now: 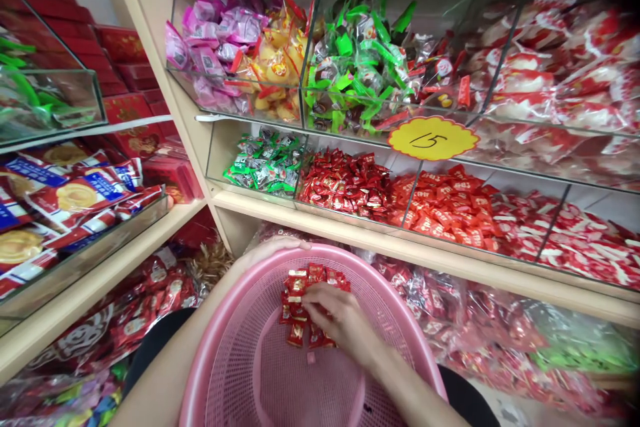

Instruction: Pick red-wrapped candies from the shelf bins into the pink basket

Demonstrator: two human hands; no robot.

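A pink mesh plastic basket [280, 373] is tilted in front of me, close to the shelves. My left hand [273, 248] grips its far rim, the forearm running along the left outer side. My right hand [333, 312] is inside the basket, its fingers bent and drawn together at a small pile of red-and-gold wrapped candies [296, 333]. The fingertips touch the candies and appear closed on one, though the hand hides part of the pile. One small pinkish piece [311, 357] lies apart, lower on the basket's floor.
Ahead, a glass-fronted shelf holds dark red candies [347, 183], orange-red candies [450, 207] and green-wrapped candies [265, 163]. A yellow price tag [433, 138] reads 15. Packaged cookies [85, 190] fill the left shelf. Bagged sweets [480, 327] lie beneath the wooden ledge [350, 233].
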